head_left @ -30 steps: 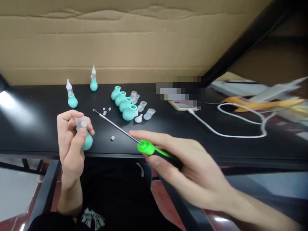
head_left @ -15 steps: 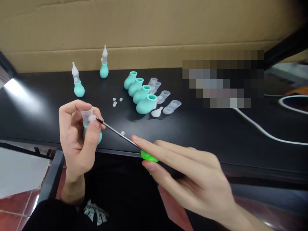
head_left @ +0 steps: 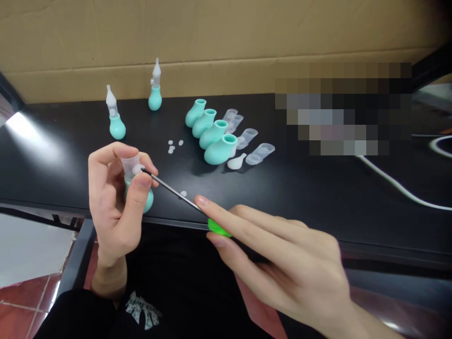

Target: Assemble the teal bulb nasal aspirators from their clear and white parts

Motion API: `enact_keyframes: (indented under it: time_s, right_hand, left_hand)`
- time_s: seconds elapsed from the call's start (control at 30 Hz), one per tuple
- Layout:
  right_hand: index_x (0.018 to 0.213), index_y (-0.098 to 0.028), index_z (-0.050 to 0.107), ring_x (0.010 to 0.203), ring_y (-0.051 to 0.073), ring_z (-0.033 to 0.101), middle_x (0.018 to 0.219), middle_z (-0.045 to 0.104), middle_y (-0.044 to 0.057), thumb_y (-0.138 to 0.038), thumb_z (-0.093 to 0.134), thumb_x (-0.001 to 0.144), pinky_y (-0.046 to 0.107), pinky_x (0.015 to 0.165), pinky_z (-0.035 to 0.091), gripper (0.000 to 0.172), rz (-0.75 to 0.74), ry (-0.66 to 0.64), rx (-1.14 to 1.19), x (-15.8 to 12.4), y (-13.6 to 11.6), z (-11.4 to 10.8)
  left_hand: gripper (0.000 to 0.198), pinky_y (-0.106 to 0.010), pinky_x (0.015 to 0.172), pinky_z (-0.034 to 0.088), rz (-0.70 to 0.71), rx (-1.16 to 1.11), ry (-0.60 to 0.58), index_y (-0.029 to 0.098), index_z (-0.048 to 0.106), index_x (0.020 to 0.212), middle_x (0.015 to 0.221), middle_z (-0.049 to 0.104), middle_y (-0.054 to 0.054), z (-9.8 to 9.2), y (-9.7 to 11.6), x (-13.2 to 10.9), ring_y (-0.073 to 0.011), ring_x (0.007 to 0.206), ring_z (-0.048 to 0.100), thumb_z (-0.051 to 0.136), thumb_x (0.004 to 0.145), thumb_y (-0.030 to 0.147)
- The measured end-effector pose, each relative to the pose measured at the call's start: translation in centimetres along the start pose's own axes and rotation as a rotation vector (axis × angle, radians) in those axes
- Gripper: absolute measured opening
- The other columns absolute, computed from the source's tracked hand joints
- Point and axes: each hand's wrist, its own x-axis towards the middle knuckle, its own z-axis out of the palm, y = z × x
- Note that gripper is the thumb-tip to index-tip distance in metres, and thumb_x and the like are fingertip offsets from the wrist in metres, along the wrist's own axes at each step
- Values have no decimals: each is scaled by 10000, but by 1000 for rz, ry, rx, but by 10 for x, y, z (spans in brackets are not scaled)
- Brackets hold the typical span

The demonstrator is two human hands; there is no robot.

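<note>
My left hand (head_left: 116,202) is closed around a nasal aspirator (head_left: 131,165) with a clear tube on top and a teal bulb below, partly hidden by the fingers. My right hand (head_left: 278,254) grips a screwdriver (head_left: 176,192) by its green handle (head_left: 218,228). The dark tip of its metal shaft meets the round side port (head_left: 138,168) of the clear tube. Several small white discs (head_left: 171,148) lie on the black table (head_left: 318,197), and another disc (head_left: 183,193) sits just beyond the shaft.
Two assembled aspirators stand at the back left: one aspirator (head_left: 116,123) nearer, another aspirator (head_left: 155,94) farther. Several teal bulbs (head_left: 219,149) lie in a row, with clear tubes (head_left: 260,153) and a white nozzle tip (head_left: 236,162) beside them. A white cable (head_left: 384,181) crosses the right side.
The view has shifted slightly, so things on the table appear a little farther up and right. Both hands keep their holds, with the screwdriver tip still at the side port.
</note>
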Motion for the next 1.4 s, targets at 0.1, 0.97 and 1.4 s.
enact_keyframes:
  time_s: [0.1,0.97,1.4]
  right_hand:
    - [1434,-167,670,522,74,460,743,636,-45,-95,564,1116,226,500,388,343,-20,34,-112,-1,-5,2]
    - [1677,-129,560,531,116,597,752,759,3,14,685,994,245,519,500,708,-40,209,-142,-3,-20,30]
    - [1677,-179,553,547,101,622,755,752,-15,37,636,1003,218,501,456,713,-25,151,-15,-4,-18,24]
  left_hand:
    - [123,-397,725,590,-22,29,25,285,681,1159,923,720,-24,1,2,-2,-191,768,675,760,1072,324]
    - [161,-362,660,556,-58,-155,57,292,712,1148,873,707,0,13,0,-6,-167,696,667,813,1040,357]
    - [146,-357,835,587,65,-196,85,326,671,1150,995,747,32,11,-4,-4,-154,881,710,699,1099,192]
